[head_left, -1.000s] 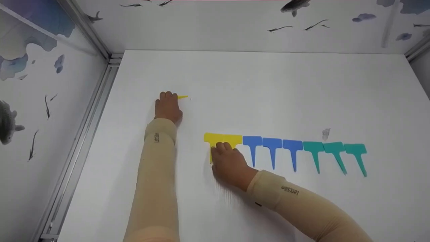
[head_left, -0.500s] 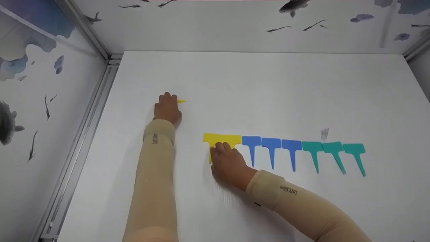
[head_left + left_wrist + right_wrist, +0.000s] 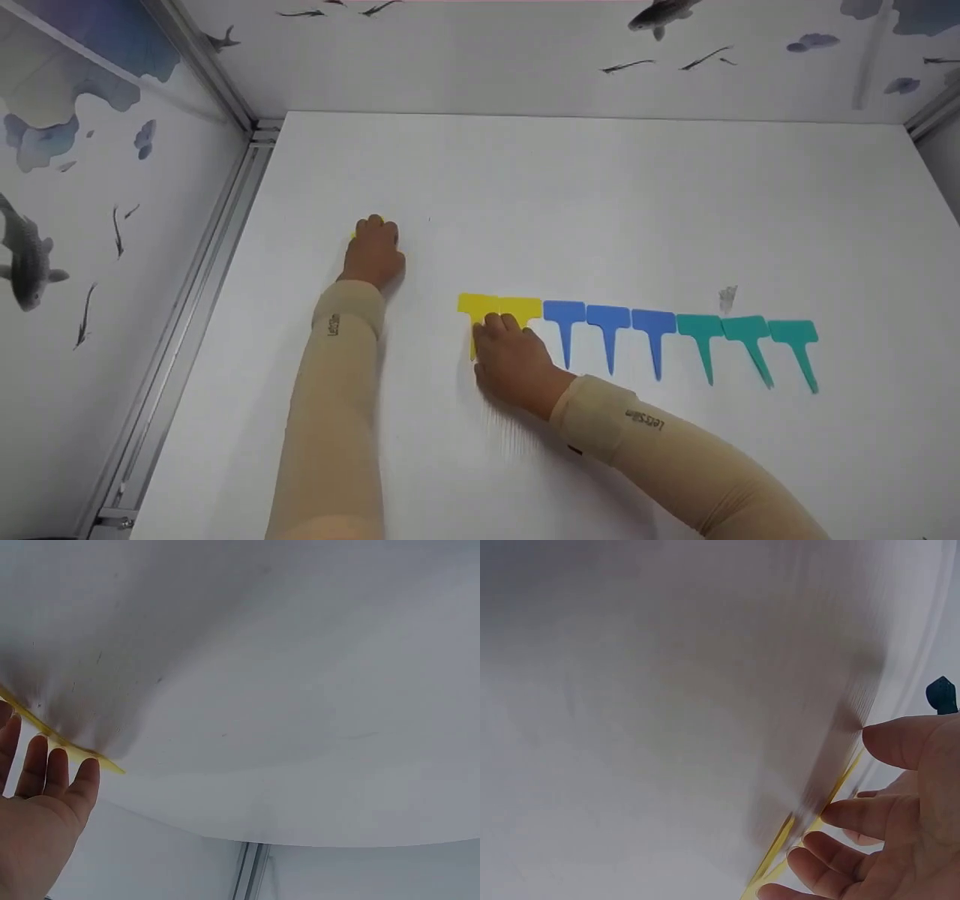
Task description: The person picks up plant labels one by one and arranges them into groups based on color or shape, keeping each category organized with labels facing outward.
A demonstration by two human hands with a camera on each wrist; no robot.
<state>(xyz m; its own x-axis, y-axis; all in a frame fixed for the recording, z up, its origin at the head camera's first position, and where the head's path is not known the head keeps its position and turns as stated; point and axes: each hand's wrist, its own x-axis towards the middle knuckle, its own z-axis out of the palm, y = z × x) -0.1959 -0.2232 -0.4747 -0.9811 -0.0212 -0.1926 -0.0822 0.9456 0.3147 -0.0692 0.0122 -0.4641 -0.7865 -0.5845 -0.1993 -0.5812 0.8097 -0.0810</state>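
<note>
My left hand [image 3: 375,251] lies at the upper left of the white table, covering most of a yellow piece [image 3: 353,235]. In the left wrist view, the extended fingertips touch this flat yellow piece [image 3: 110,764] against the surface. My right hand [image 3: 514,364] rests over a yellow T-shaped plant label [image 3: 520,306], hiding its stem. Just left of it is another yellow label [image 3: 476,304]. In the right wrist view, loosely extended fingers touch the yellow labels [image 3: 774,847]. The row continues rightward with blue labels [image 3: 607,318] and green labels [image 3: 745,328], heads side by side, stems toward me.
White panels printed with fish stand behind and to the left. A metal rail [image 3: 214,270] runs along the table's left edge. A grey smudge [image 3: 727,298] marks the tabletop [image 3: 570,202] above the green labels. Both forearms wear beige sleeves [image 3: 330,420].
My left hand has shifted slightly toward me; the yellow tip formerly showing at its right is gone, and yellow now shows at its left and top. My right hand stays put.
</note>
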